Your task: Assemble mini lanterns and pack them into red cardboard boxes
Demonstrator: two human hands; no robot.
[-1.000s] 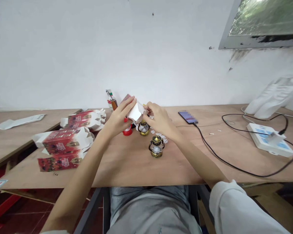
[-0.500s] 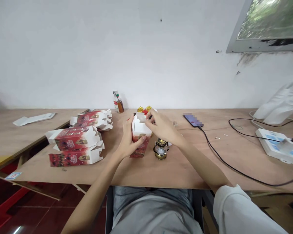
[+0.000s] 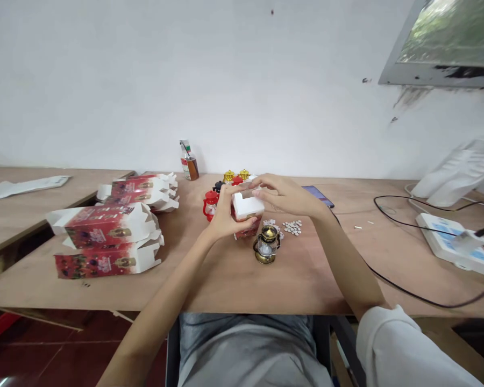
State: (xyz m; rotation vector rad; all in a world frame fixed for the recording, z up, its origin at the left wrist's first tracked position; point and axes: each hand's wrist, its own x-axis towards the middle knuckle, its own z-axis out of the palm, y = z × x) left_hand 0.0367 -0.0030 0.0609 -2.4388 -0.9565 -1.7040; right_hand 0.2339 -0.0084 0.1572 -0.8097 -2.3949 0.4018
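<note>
A red-and-white cardboard box (image 3: 248,208) stands on the table with its white top facing me. My left hand (image 3: 226,214) is closed around its left side, thumb across the front. Over the box's top, my right hand (image 3: 288,194) has its fingers stretched out at the upper edge; whether they press on a flap I cannot tell. Just in front of the box is a small bronze-coloured lantern (image 3: 267,245) with a clear middle. A red lantern (image 3: 210,205) stands left of the box, partly behind my left hand.
Flattened-looking red-and-white boxes (image 3: 100,231) lie in piles at left. Gold-topped lanterns (image 3: 229,176) stand behind the box. Small white discs (image 3: 292,228) are scattered to its right. Further right are a phone (image 3: 318,195), black cable (image 3: 391,285) and power strip (image 3: 454,242). A bottle (image 3: 189,165) stands near the wall.
The box and both hands have shifted right and farther back on the table. My right fingers went from a pinch at the top flap to stretched over the top. The red lantern and white discs are uncovered.
</note>
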